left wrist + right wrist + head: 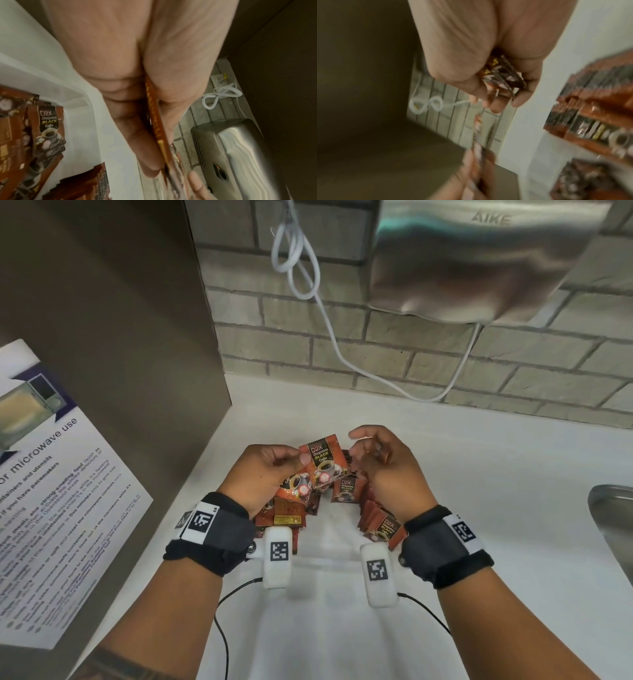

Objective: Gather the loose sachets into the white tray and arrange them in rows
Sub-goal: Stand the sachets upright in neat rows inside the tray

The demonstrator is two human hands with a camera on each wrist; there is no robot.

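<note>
Overhead, a steel hand dryer (479,258) hangs on a brick wall, well beyond the fingers, with a looped white cable (298,258) beside it. Below both hands spreads the white surface (479,460). On it, under the wrists, sits the white tray (325,539), its pale wall hard to separate from the surface.

Inside the tray, beneath and between the fingers, lie the brown coffee sachets (354,489): a loose heap under the left palm, and a partly ordered row standing on edge under the right wrist.

The left hand (263,474) pinches one sachet (323,462) by its side edge, thumb on the printed face and fingers (137,135) behind it, holding it upright above the heap. The right hand (383,470) is curled around a small stack of sachets (503,75), fingertips closed over their edges.

These packets look light, thin and glossy, so they would likely slide against each other and fan out of a loose hold. Their crimped ends seem the stiffest place to pinch; squeezing the soft middle would probably just flex the packet.
</note>
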